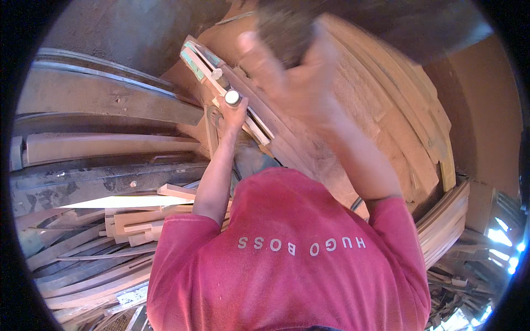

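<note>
My left hand is closed round an upright tool handle with a round, pale end and a dark ring; whatever lies below the fist is hidden. It rests over a narrow wooden piece that runs diagonally across the bench and has teal patches at its far end. My right hand is raised, up and to the right of the left one. Between its thumb and fingers is a dark brown, block-like thing, smeared by motion, so its exact kind does not show.
Wood dust covers the broad wooden bench top. Long boards lie to the left, with stacked offcuts nearer me. Curved strips line the right side of the bench. More bundled strips stand at the lower right.
</note>
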A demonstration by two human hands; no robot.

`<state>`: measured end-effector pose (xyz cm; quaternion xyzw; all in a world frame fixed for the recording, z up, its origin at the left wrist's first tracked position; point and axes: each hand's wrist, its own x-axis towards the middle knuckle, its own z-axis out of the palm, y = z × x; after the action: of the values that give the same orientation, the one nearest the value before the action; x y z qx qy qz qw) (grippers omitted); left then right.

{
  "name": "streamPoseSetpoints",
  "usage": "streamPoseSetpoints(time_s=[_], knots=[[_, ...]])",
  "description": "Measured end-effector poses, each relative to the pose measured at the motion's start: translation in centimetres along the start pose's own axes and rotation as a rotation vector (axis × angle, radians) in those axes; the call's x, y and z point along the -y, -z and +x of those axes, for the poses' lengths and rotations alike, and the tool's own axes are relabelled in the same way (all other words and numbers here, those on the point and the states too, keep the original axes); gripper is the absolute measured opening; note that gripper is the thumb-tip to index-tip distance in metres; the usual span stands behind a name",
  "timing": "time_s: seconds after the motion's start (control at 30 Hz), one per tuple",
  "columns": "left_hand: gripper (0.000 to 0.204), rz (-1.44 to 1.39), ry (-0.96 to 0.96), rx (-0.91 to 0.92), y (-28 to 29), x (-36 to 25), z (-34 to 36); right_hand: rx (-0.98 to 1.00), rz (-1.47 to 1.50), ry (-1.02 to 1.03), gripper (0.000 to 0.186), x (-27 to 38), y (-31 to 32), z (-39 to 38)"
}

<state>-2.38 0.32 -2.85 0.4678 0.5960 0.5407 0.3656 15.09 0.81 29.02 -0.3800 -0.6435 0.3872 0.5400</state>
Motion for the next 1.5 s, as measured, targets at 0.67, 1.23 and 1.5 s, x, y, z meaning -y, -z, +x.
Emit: streamPoseSetpoints(time_s=[0.67,1.23,1.5], knots=[[0.011,0.102,0.086,0.061,-1.0,-1.2,-1.7,0.22,-0.411,-0.382,0.044,-6.7,5.4,-8.4],[0.02,0.418,-0.426,0.56,-0.7,-2.3,-9.1,-0.062,-0.111,-1.028,0.025,-14.0,9.2,-23.9],[0.014,-0.468,0.016,0.06,4.1,-9.9,4.4,-0.056,-0.123,-1.028,0.024,-12.7,9.0,-23.9]])
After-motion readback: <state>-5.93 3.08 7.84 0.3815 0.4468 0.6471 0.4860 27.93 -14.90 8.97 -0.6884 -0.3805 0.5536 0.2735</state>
